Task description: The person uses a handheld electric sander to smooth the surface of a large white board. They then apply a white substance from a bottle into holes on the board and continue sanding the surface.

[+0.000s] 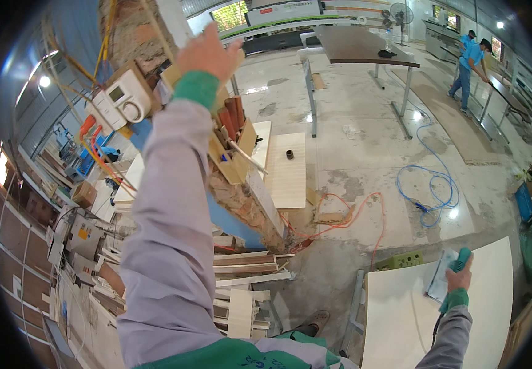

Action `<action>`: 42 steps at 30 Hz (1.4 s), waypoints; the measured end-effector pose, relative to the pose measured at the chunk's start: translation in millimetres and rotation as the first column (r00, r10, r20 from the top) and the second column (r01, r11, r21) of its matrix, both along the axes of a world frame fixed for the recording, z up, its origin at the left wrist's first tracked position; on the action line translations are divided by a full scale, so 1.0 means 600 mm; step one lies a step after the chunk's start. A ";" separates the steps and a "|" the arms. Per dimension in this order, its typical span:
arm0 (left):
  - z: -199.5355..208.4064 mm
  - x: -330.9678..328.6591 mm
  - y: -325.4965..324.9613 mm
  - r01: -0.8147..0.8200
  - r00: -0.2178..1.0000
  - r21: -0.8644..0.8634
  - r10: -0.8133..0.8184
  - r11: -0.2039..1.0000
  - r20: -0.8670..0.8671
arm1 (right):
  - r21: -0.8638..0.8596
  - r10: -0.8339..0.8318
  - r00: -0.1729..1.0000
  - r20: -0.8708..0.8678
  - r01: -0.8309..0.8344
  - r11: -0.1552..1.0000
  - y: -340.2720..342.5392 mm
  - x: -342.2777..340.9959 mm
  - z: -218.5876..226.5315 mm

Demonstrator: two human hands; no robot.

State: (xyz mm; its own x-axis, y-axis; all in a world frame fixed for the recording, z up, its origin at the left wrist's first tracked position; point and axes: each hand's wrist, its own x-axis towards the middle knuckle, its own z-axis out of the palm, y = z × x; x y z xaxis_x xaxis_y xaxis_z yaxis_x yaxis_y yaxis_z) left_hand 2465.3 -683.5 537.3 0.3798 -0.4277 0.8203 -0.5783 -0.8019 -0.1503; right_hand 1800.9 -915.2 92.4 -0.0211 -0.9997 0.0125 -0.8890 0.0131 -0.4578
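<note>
My left hand point(203, 56) is stretched up in front of the brick pillar, its fingers apart, and nothing shows in it. Beside it a small wooden box point(235, 157) is fixed to the pillar, with reddish-brown pieces point(231, 117) standing in its upper part. Low on the right, my right hand point(461, 280) is wrapped around the green grip of a power sander point(439, 275). The sander rests on a large pale board point(395, 323), and its dark cord runs down past my sleeve.
A white electric meter point(132, 98) with loose wires hangs on the pillar. Wood offcuts point(241, 307) are piled at its foot. Orange and blue hoses point(441, 184) lie on the floor. Two people in blue shirts point(472, 58) work far right, past a brown table point(364, 46).
</note>
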 end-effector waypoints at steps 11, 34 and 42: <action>0.091 0.437 -0.123 -0.159 0.857 0.527 0.382 0.835 -0.346 | 0.075 -0.554 0.832 0.035 0.550 0.832 0.254 -0.362 0.031; -0.087 0.025 -0.222 0.762 0.125 -0.523 -0.879 0.382 -0.460 | 0.173 -0.282 0.959 -0.013 0.280 0.944 0.456 -0.148 0.083; -0.560 -0.553 -0.013 0.386 -0.497 -0.809 -0.639 0.443 -0.587 | 0.214 -0.192 0.981 -0.016 0.190 0.958 0.457 -0.230 0.110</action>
